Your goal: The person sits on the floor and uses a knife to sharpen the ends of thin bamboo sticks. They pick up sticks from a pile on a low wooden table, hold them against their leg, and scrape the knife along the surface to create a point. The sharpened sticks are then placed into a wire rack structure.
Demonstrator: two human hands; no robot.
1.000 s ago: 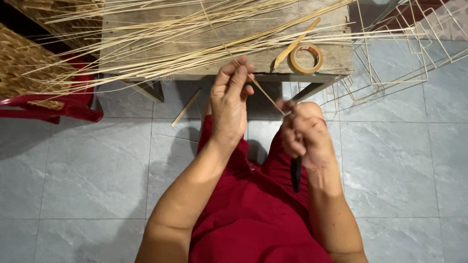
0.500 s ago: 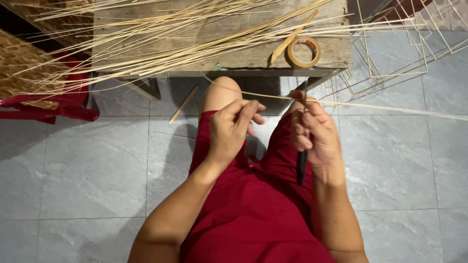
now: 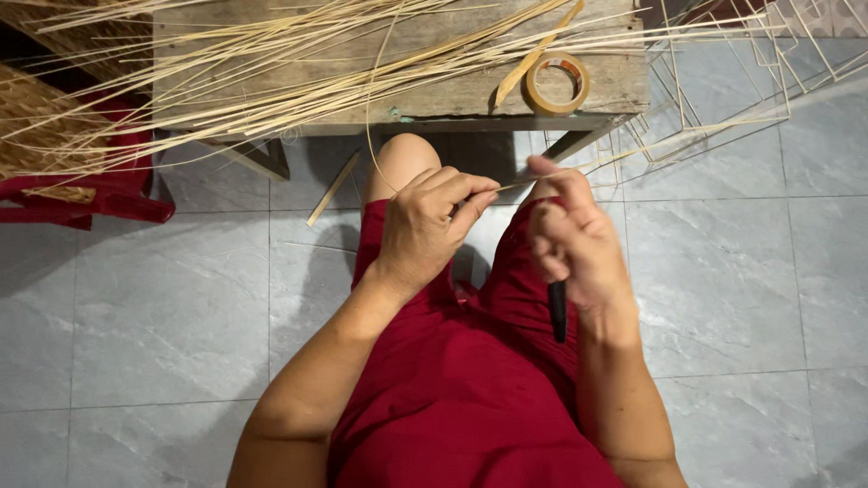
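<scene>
- My left hand (image 3: 425, 226) is pinched thumb-to-forefinger on the end of a thin bamboo strip (image 3: 624, 152), just above my knees.
- My right hand (image 3: 574, 239) is closed round a tool w/ a black handle (image 3: 558, 312); the handle pokes out below my palm, blade end hidden behind the fingers. Thumb sits up by the strip, v. close to the left fingertips.
- The strip runs from between my hands out to the right, over the grey tile floor (image 3: 172, 307), toward a thin stick frame (image 3: 723, 90).
- Risk, as I judge it: fingertips are almost touching near the hidden edge, so a slip could nick the left thumb or forefinger.
- Strip is long and unsupported; if it whips or bends it could snap or pull out of the pinch.
- Its far end is near the frame and could snag there.
- Loose bamboo strips (image 3: 271, 63) on the wooden bench (image 3: 624, 86) beside a tape roll (image 3: 557, 83) hang over the edge near my knee; a bump could drag them off.
</scene>
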